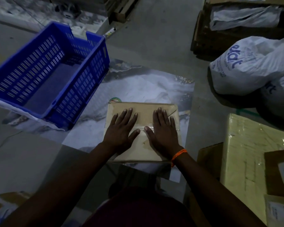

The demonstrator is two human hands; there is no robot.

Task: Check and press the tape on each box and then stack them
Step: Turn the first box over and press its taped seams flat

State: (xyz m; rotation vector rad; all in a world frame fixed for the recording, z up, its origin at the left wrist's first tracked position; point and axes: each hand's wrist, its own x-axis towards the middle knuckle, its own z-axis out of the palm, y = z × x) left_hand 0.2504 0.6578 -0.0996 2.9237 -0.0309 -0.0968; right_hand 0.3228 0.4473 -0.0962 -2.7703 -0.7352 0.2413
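Two flat palms, gripping nothing: your left hand [121, 129] and right hand [164, 131] press glossy tape [142, 128] on a creased tan cardboard box [138, 106].

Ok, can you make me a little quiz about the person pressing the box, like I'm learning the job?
1. True or false: the left hand and the right hand both lie flat on the cardboard box.
2. What colour is the plastic crate beside the box? A red, B blue, C green.
3. Fill in: the orange band is on the ___ wrist.
Key: 1 true; 2 B; 3 right.
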